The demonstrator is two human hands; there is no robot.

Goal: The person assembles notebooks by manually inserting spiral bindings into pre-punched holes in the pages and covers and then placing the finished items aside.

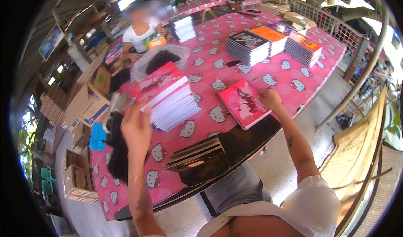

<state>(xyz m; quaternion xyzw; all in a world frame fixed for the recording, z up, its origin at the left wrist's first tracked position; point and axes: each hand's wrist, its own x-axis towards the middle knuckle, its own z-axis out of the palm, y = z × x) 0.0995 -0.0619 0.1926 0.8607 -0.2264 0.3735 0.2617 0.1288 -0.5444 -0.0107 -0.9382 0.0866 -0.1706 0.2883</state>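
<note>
Sorting of notebooks is judged to be the step in hand on a table covered with pink cat-print cloth.

- Left hand: raised over the near left of the table, fingers loosely curled; whether anything is held cannot be told. A tall pile of pink-covered notebooks lies just beyond it.
- Right hand: fingers narrowed on the far corner of a short pink stack, near centre, touching it.
- Next move, as judged: a firm pinch on one cover and a clean lift, so the stack below is not dragged.
- Far right: three squared stacks, one black-covered, one orange, one orange and red.
- Far centre: a white stack beside a seated person.
- Near edge: flat brown cartons on a dark bundle.
- Far left: open cardboard boxes.
- Clear plastic bag with dark contents, behind the tall pile.
</note>
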